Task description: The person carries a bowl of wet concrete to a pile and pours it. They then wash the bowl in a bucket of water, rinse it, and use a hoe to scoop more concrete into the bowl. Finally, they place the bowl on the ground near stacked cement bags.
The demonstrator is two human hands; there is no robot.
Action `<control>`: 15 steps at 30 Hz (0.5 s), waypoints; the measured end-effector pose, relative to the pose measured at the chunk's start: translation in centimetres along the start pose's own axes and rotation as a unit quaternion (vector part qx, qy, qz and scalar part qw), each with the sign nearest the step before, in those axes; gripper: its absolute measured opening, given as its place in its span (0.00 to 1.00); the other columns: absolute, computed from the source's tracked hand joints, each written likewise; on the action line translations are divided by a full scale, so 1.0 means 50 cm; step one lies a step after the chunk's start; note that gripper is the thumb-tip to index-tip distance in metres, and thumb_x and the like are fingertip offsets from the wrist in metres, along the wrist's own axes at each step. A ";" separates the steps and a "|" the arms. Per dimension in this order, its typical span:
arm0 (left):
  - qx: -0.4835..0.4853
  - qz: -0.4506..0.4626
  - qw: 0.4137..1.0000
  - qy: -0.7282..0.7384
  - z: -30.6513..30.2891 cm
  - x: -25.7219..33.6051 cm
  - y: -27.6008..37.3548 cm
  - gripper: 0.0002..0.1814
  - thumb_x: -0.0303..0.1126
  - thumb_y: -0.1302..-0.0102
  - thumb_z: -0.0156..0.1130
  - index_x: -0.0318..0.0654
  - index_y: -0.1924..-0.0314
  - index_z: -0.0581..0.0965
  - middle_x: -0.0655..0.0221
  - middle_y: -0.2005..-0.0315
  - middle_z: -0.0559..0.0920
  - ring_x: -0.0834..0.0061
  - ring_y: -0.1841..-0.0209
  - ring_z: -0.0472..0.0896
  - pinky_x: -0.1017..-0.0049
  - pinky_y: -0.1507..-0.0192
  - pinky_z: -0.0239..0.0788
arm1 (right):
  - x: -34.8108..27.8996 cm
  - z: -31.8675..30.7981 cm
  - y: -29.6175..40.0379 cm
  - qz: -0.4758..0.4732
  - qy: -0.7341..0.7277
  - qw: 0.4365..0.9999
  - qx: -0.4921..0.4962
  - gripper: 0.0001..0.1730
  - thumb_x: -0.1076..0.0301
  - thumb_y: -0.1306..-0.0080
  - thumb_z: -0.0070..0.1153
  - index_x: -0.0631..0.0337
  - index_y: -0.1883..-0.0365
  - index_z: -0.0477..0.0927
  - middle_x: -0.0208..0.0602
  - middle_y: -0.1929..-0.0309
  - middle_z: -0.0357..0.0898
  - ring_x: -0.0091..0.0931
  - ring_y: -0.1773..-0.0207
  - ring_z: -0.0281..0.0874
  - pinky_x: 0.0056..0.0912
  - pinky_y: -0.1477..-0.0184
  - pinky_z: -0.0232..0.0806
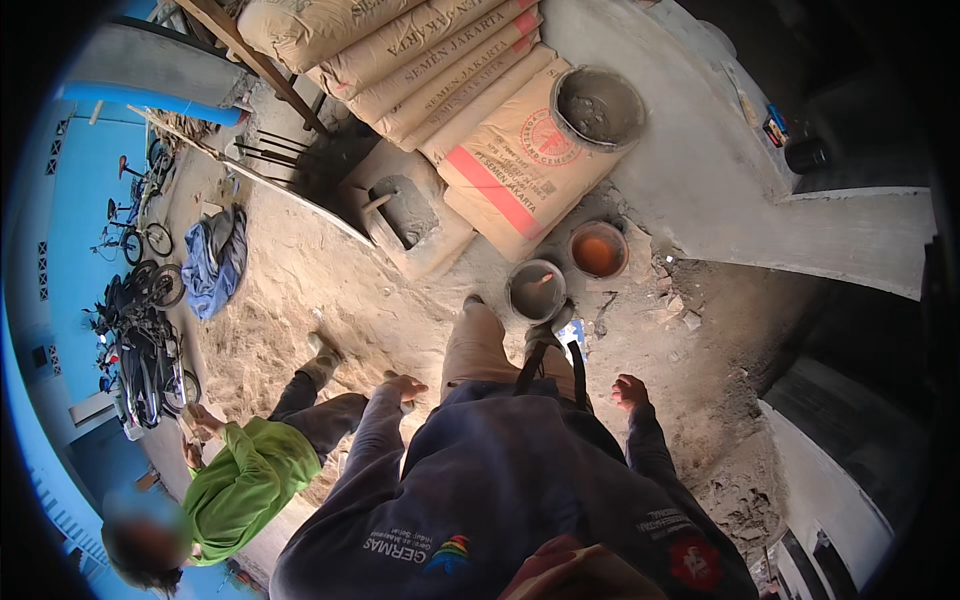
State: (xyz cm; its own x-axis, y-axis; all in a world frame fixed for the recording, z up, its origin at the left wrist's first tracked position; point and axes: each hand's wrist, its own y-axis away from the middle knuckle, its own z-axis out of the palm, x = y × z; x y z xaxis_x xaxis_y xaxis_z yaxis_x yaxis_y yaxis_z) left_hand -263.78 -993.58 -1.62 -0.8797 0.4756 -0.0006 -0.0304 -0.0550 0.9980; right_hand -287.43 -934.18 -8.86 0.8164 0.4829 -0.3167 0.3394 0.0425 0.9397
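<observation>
My left hand (409,387) hangs beside my left hip, its fingers curled; whether anything is inside cannot be made out. On the other side my right hand (629,392) hangs in a loose fist, with nothing seen in it. Neither touches the things ahead. At my feet stands a round bucket (524,304) of grey liquid, with a small orange object (545,278) showing in it. Just beyond it, to the right, is a bucket (619,262) of orange-brown liquid. Farther ahead, a mortar tub (640,124) with grey mix rests on a paper cement bag (480,196).
Cement bags (450,71) are stacked ahead. Left of them sits a box (429,255) of grey mortar with a handle sticking out. Sandy ground (262,307) spreads left, where a person in green (255,472) holds something. Motorcycles (139,360) and bicycles (135,217) line the blue wall.
</observation>
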 end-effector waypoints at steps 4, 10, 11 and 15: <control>0.093 0.080 0.907 0.403 0.112 -0.034 -0.075 0.30 0.47 0.22 0.60 0.49 0.25 0.68 0.64 0.37 0.82 0.65 0.45 0.86 0.57 0.50 0.78 | -0.044 -0.080 -0.037 0.033 0.054 0.997 -0.047 0.24 0.66 0.23 0.52 0.53 0.29 0.69 0.43 0.46 0.86 0.39 0.49 0.88 0.43 0.59 0.75; 0.232 0.217 0.876 0.363 -0.036 -0.014 -0.136 0.23 0.39 0.24 0.61 0.33 0.36 0.78 0.60 0.50 0.87 0.71 0.53 0.86 0.72 0.53 0.79 | -0.169 -0.045 -0.062 -0.047 0.178 0.981 0.062 0.36 0.69 0.26 0.54 0.51 0.21 0.61 0.52 0.42 0.85 0.39 0.47 0.86 0.42 0.47 0.76; 0.233 0.187 0.885 0.358 -0.077 -0.002 -0.135 0.22 0.34 0.23 0.59 0.30 0.35 0.77 0.59 0.49 0.87 0.70 0.56 0.86 0.71 0.52 0.80 | -0.187 -0.020 -0.061 -0.104 0.301 0.942 0.101 0.39 0.68 0.28 0.56 0.51 0.19 0.60 0.52 0.40 0.84 0.38 0.45 0.85 0.40 0.45 0.75; 0.224 0.212 0.877 0.368 -0.255 0.076 -0.162 0.20 0.35 0.21 0.56 0.27 0.38 0.78 0.61 0.55 0.87 0.72 0.57 0.87 0.71 0.49 0.82 | -0.264 0.123 -0.048 -0.080 0.134 0.987 0.032 0.37 0.63 0.27 0.57 0.53 0.21 0.62 0.46 0.44 0.84 0.35 0.45 0.85 0.41 0.48 0.77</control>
State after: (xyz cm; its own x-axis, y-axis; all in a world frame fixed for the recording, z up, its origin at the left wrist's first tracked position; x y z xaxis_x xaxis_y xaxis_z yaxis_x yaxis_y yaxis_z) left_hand -272.89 -1002.52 -10.51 -0.8400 -0.2085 0.5009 0.4185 0.3384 0.8428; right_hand -296.16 -946.04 -7.71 0.5995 0.6887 -0.4078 0.4900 0.0871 0.8674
